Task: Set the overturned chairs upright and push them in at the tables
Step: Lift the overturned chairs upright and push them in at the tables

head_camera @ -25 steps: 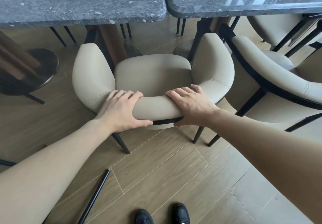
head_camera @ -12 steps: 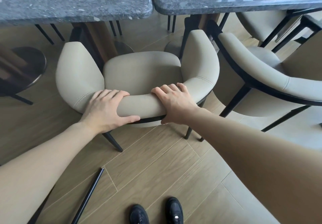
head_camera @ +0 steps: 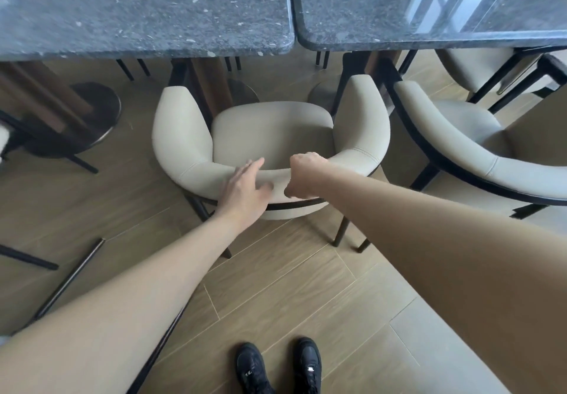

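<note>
A beige upholstered chair (head_camera: pixel 270 129) with black legs stands upright in front of me, its seat facing the gap between two dark stone tables (head_camera: pixel 138 10). My left hand (head_camera: pixel 245 188) rests on the middle of its curved backrest, fingers stretched out and thumb spread. Right beside it, my right hand (head_camera: pixel 303 175) grips the same backrest, fingers curled over the top edge and thumb underneath. The chair's armrest tips sit just short of the table edges.
A second upright beige chair (head_camera: pixel 454 154) stands close on the right, and a third (head_camera: pixel 478 65) is tucked under the right table (head_camera: pixel 429 4). Thin black legs (head_camera: pixel 70 277) lie across the wood floor at lower left. A round table base (head_camera: pixel 95 117) is at the left.
Both hands have slid together to the middle of the backrest. My left hand has loosened from a grip to straight fingers. The chair now sits a little nearer the tables.
</note>
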Available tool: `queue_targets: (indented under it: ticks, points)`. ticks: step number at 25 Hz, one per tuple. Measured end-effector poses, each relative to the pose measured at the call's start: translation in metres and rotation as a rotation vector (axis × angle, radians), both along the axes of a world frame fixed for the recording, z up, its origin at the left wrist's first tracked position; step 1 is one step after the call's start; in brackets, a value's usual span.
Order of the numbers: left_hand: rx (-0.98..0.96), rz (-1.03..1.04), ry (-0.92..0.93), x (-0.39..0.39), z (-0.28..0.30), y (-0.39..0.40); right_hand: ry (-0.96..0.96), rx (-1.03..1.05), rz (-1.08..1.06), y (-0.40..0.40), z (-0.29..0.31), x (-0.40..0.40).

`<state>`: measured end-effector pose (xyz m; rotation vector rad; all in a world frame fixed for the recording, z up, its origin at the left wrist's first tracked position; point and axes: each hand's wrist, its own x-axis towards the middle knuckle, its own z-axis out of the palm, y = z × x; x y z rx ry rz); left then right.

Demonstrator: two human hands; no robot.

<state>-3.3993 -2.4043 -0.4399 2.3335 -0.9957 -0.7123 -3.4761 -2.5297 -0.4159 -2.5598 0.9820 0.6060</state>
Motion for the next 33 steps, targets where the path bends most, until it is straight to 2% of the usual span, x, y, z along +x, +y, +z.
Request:
queue_targets:
  ticks: [2, 8, 12, 16, 20, 22, 25, 29, 33]
  points:
    - [-0.125, 0.112, 0.125, 0.003, 0.037, -0.005, -0.067, 0.024, 0.011, -0.002, 0.039, 0.014]
    - [-0.474, 0.373, 0.282, 0.007, 0.138, 0.010, -0.412, 0.027, 0.091, 0.031, 0.145, 0.043]
    - [-0.540, 0.516, 0.222, -0.003, 0.177, 0.048, -0.527, 0.023, 0.150, 0.072, 0.190, 0.040]
    - [-0.651, 0.606, 0.246, -0.021, 0.211, 0.082, -0.613, 0.079, 0.099, 0.111, 0.219, 0.029]
    - [-0.768, 0.748, 0.390, -0.037, 0.247, 0.117, -0.752, 0.232, -0.045, 0.151, 0.249, 0.020]
    - [-0.819, 0.833, 0.397, -0.042, 0.260, 0.143, -0.817, 0.342, -0.052, 0.176, 0.262, 0.015]
    - [-0.872, 0.902, 0.413, -0.058, 0.279, 0.193, -0.839, 0.442, 0.024, 0.218, 0.276, 0.001]
    - [-0.844, 0.935, 0.439, -0.084, 0.291, 0.260, -0.694, 0.605, 0.118, 0.265, 0.285, -0.020]
    - [-0.813, 1.002, 0.443, -0.105, 0.292, 0.332, -0.643, 0.718, 0.167, 0.326, 0.286, -0.041]
